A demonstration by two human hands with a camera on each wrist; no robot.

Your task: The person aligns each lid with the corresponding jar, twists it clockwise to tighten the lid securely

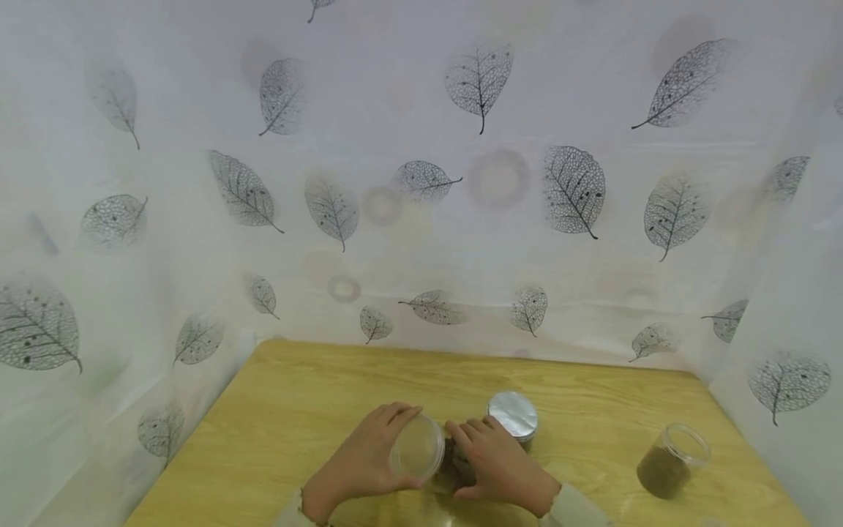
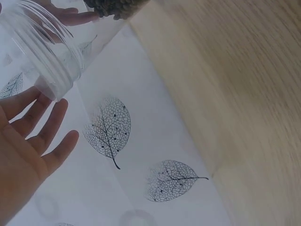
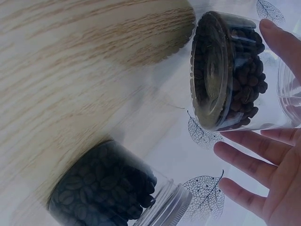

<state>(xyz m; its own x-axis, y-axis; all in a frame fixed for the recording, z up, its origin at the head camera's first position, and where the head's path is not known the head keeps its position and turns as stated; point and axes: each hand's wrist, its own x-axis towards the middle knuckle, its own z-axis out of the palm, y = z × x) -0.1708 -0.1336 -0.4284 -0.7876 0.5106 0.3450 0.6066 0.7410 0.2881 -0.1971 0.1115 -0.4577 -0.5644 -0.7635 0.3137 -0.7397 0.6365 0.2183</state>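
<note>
Both hands hold a clear jar of dark coffee beans (image 3: 247,87), tilted on its side above the wooden table. In the head view my left hand (image 1: 365,454) grips its round, clear mouth end (image 1: 418,448), thumb below and fingers above. The left wrist view shows those fingertips on the ridged rim (image 2: 56,56); whether a clear lid sits there I cannot tell. My right hand (image 1: 497,465) grips the jar's body, with its thumb and fingers on opposite sides. Beans lie along the base and lower side.
Just behind my right hand stands a silver-topped jar (image 1: 514,416), holding dark beans (image 3: 101,183) in the right wrist view. A clear jar of brown contents (image 1: 665,468) stands at the table's right. Leaf-patterned sheeting (image 1: 421,241) surrounds the wooden table (image 1: 296,395).
</note>
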